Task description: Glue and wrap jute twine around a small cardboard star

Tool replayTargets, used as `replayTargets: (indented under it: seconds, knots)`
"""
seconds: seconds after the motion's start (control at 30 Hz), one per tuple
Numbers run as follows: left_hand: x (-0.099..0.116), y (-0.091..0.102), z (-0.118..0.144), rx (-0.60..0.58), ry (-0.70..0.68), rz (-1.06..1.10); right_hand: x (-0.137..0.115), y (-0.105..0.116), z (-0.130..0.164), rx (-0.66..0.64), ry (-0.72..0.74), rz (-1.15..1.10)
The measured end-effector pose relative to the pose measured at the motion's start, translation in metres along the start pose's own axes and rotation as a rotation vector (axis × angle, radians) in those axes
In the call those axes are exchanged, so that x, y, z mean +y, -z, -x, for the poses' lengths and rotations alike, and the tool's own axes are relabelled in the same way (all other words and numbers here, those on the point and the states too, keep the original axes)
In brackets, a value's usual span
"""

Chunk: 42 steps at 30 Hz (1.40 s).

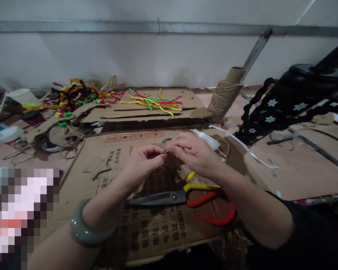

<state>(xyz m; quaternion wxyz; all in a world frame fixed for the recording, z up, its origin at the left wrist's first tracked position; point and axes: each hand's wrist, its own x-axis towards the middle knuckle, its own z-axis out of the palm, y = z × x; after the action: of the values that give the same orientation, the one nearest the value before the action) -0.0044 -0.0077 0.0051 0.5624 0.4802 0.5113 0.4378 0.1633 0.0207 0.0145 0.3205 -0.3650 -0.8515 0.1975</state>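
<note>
the worktop (298, 176) is pinkish and cluttered; its near edge is cut off by the frame, and the lower left corner is blocked by a pixelated patch. a large flattened cardboard sheet (101, 168) with printed red and black characters covers the middle. a second cardboard piece (146, 112) lies behind it, carrying a loose bunch of coloured pipe cleaners (154, 101); a bigger tangle of them (76, 93) sits far left. a black flowered bag (284, 105) leans at the right, partly cut off. a cone of twine (225, 95) stands just left of it, tilted slightly.

scissors (180, 197) lie on the cardboard under the forearms, long axis roughly left-right, dark blades pointing left, yellow and red handles right; the right forearm hides part of the handles.

left hand (142, 163) and right hand (195, 152) meet above the sheet's centre. a grey-green bangle (87, 228) rings the left wrist. the fingers (157, 153) of both hands are pinched nearly closed on a small twine piece (165, 144), brownish, thin, a loop showing just behind the fingertips. most of it is hidden by the fingers, so its length and direction cannot be told.
</note>
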Motion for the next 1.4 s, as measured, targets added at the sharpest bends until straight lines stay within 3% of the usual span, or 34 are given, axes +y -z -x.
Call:
replayTargets:
  seconds: [0.43,0.7,1.4]
  knots:
    - [-0.0005,-0.0011,0.0003,0.121,-0.078,0.068,0.0023,-0.0027,0.0029,0.202,0.13,0.185]
    - [-0.0044,0.0007,-0.002,0.112,-0.092,0.02,0.0018,-0.0089,0.0061,0.299,0.253,0.321]
    - [-0.0054,-0.0002,-0.0008,0.109,-0.088,0.049,-0.0035,-0.0074,0.0045,0.259,0.164,0.231]
